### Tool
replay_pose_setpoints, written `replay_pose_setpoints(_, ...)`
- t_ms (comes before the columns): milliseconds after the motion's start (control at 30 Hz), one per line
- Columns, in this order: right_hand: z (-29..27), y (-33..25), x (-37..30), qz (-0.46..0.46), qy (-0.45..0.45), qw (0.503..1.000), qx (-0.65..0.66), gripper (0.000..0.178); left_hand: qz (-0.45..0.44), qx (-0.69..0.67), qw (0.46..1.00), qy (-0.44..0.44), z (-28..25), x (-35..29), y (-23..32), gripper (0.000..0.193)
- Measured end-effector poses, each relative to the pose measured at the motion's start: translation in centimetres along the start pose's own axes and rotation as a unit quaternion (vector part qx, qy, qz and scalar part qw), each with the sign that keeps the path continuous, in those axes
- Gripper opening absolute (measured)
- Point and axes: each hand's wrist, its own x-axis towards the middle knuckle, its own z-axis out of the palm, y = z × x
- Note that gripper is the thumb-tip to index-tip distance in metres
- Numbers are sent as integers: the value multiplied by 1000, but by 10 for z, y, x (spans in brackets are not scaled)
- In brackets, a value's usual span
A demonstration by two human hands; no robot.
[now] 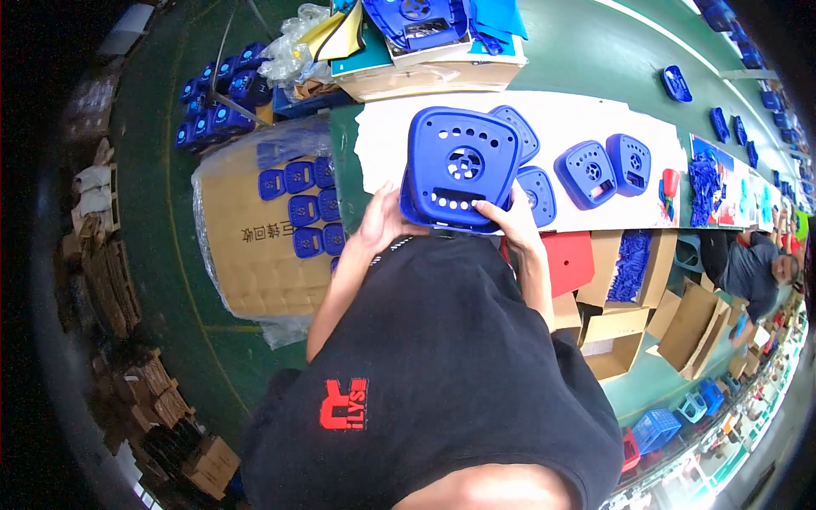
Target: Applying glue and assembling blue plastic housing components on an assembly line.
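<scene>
The left hand [382, 225] at eight o'clock and right hand [520, 223] at four held the blue cover [463, 143] in a two-sided grip, apparently to steady it.

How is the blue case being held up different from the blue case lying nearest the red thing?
The held case is up in the left grip and right grip; the lying case rests on the white tabletop, untouched.
The held case looks bigger in the picture; the lying case looks smaller.
Both are blue, with a round, spoked opening.
</scene>
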Motion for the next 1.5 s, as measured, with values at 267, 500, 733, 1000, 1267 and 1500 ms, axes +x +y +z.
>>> replay_pose_setpoints(267,43,33,64,-59,-89,962,-252,89,6,-67,983,173,-40,6,-33,41)
replay_pose_setpoints(500,40,81,80,46,-107,934,-339,75,-27,-123,955,267,-119,39,-41,45)
replay_pose_setpoints(733,-37,101,34,167,-16,966,-198,35,-102,-125,947,279,-159,85,-34,49)
replay_pose_setpoints(1000,-86,129,10,131,146,963,-187,28,-11,-10,939,345,-164,145,6,52)
replay_pose_setpoints(1267,-78,138,5,238,201,950,-28,26,-36,378,909,174,-66,157,-75,44)
replay_pose_setpoints(1500,-76,145,11,353,136,925,-32,68,32,724,688,52,31,191,-83,65)
